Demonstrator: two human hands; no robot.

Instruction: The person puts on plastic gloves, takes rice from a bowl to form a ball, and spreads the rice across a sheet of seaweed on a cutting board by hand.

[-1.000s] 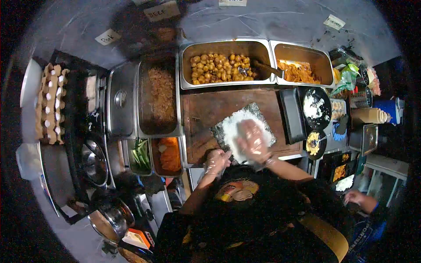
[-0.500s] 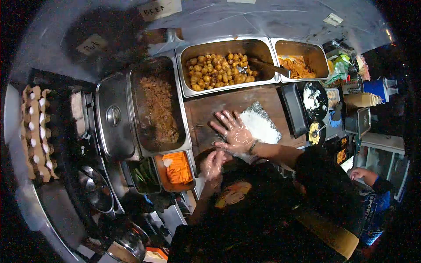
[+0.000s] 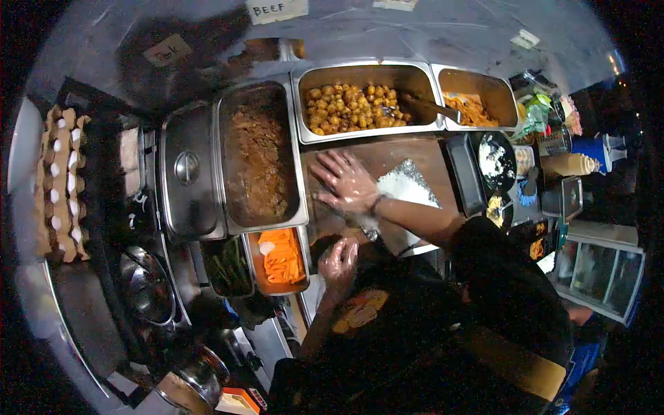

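Observation:
My right hand, in a clear plastic glove, is spread palm-down over the wooden board, beside the tray of brown shredded meat. Close to its wrist lies a sheet of foil carrying a flat layer of white rice. My left hand, also in clear plastic, is at the board's near edge with its fingers curled in. Whether anything is inside them is hidden. The tray of orange strips stands to its left.
Behind the board are trays of small round brown balls and orange food. A lidded tray, green strips and egg cartons stand left. A black pan of white food and squeeze bottles are at right.
My right hand has moved left and away from me across the board, off the foil's edge. My left hand stays near the board's edge, now farther from it. The view has shifted slightly.

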